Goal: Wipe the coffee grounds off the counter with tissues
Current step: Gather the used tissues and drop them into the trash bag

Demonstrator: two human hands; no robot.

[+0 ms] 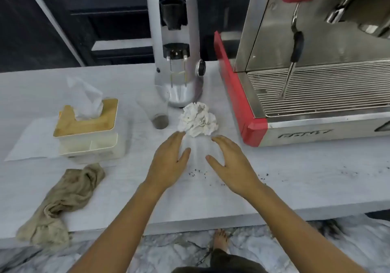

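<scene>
Both hands are spread flat and empty over the pale counter (295, 188), left hand (168, 158) and right hand (230, 163) just below the crumpled tissue wad (198, 119), with coffee grounds (197, 172) scattered between the wrists.

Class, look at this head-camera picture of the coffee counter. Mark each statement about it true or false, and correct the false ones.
1. Both hands are empty and open. True: the left hand and right hand hold nothing.
2. The crumpled tissues lie beyond the fingertips. True.
3. The tissue box stands right of the espresso machine. False: it stands far left of the espresso machine.
4. The counter is free of grounds. False: coffee grounds dot the counter.
5. A beige cloth lies near the counter's front edge. True.
</scene>
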